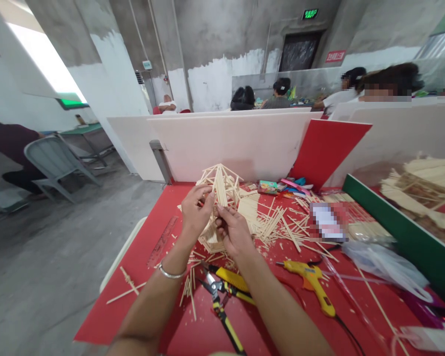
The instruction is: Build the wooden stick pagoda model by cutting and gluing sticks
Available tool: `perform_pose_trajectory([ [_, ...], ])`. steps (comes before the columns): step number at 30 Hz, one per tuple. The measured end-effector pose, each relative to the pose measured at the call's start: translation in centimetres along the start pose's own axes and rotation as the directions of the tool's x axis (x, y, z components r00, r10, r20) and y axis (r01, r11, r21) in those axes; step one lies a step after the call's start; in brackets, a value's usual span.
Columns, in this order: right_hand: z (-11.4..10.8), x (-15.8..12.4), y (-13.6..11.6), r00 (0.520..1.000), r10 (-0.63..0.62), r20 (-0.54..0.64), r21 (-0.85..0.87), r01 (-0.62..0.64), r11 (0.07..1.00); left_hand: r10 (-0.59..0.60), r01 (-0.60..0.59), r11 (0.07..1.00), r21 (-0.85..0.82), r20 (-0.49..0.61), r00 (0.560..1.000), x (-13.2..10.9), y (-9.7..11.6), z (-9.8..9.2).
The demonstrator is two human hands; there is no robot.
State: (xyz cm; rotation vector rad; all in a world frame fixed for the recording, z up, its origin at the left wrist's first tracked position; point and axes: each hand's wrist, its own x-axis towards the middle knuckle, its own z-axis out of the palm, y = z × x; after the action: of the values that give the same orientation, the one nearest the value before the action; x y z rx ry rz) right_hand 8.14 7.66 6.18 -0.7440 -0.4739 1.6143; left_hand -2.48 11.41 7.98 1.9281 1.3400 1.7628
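Note:
A small frame model of pale wooden sticks (220,185) stands on the red tabletop, rising to a peak with a flat strip of sticks down its front. At the left edge of that strip is my left hand (197,210), with thumb and fingers bent together in a pinch. My right hand (234,230) is closed at the strip's lower end, its thumb and forefinger pressed together. Whatever lies between the fingertips of either hand is too small to make out. My hands cover part of the model's lower half.
Loose sticks (278,225) spread right of the model. Pruning shears (218,299) and a yellow utility knife (232,278) lie between my forearms. A yellow glue gun (311,282), plastic bag (385,267) and green board (396,237) are rightward. White panels (230,143) stand behind.

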Motion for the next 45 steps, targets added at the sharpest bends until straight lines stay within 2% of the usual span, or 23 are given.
perform_pose_trajectory([
  [17, -0.11, 0.14, 0.00, 1.000, -0.004, 0.016, 0.000, 0.004, 1.000, 0.000, 0.001, 1.000, 0.024, -0.012, 1.000, -0.05, -0.53, 0.36],
  [31, 0.24, 0.48, 0.26, 0.998, -0.058, -0.024, -0.015, 0.058, 0.998, 0.041, -0.042, 0.999, -0.001, -0.020, 0.999, -0.09, -0.79, 0.50],
  [45, 0.21, 0.54, 0.35, 0.998, -0.050, -0.034, -0.007, 0.050, 0.999, 0.056, -0.056, 0.998, -0.024, -0.017, 0.998, -0.08, -0.75, 0.55],
])
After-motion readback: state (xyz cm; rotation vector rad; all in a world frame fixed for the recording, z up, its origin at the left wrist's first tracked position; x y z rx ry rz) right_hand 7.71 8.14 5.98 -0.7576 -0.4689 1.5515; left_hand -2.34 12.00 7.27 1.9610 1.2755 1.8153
